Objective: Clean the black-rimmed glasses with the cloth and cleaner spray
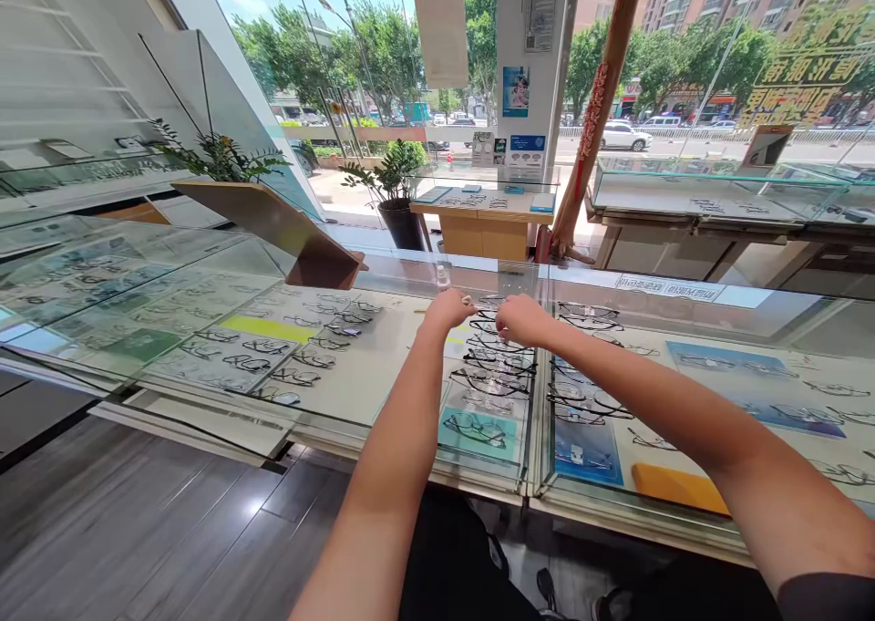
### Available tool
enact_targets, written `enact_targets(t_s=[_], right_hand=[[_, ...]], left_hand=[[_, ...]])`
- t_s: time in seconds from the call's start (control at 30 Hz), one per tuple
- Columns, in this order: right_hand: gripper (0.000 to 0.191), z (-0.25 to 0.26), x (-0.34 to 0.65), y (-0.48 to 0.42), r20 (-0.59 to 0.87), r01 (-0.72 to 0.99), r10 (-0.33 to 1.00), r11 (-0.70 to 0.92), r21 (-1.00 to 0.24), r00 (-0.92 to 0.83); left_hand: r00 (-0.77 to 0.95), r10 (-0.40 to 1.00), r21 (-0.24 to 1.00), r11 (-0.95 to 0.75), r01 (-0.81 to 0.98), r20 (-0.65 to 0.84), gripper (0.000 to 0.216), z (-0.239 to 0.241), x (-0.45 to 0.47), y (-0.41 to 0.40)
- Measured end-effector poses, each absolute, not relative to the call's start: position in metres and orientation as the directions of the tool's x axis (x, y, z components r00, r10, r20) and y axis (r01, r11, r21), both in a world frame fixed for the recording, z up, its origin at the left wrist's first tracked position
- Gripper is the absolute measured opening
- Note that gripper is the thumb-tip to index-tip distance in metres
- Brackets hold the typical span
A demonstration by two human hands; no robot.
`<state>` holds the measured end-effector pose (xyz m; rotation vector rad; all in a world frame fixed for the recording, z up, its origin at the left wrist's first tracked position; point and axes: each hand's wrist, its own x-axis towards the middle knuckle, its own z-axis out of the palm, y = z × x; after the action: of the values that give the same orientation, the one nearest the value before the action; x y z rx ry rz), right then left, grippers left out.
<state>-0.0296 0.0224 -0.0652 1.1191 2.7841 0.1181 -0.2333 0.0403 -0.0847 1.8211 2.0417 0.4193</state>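
"Black glasses [500, 362] lie in a row close to the fingers. What are the two hands doing?"

"The left hand [447, 311] is bent down with its fingers curled. The right hand [523, 321] is just beside it, curled too."

"Are they pinching a pair?"

"I can't tell. The tips are small and hard to see, up near the far end of the row."

"Where is the row?"

"On a pale surface [383, 375], in a long glass case. A little clear bottle [441, 277] is just past the left hand. Near the front, one pair is on a blue-green card [451, 448]. Off to the right is something flat and orange [676, 489]."

"And farther out?"

"A tipped brown board [273, 220], a dark plant pot [400, 227], and green trees [383, 56] outside the window."
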Motion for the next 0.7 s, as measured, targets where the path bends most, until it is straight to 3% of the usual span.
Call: enact_targets(t_s=[0.23,0.47,0.6,0.7], right_hand=[[0.025,-0.062,-0.028,0.019,-0.096,0.710,0.718,0.696,0.110,-0.689],[0.019,-0.040,-0.018,0.003,-0.032,0.730,0.731,0.683,0.025,-0.682],[0.022,0.001,0.020,-0.038,0.121,0.710,0.711,0.702,-0.054,-0.693],[0.016,0.039,0.070,-0.089,0.466,0.568,0.603,0.790,-0.232,-0.648]], left_hand=[[-0.072,0.995,0.487,0.095,0.868,-0.065,0.015,-0.091,-0.232,0.042],[-0.048,0.997,0.496,0.069,0.866,-0.053,0.016,-0.098,-0.234,0.049],[-0.011,0.998,0.520,0.039,0.853,-0.057,0.017,-0.103,-0.237,0.054],[0.005,0.999,0.531,0.021,0.847,-0.047,0.018,-0.106,-0.239,0.056]])
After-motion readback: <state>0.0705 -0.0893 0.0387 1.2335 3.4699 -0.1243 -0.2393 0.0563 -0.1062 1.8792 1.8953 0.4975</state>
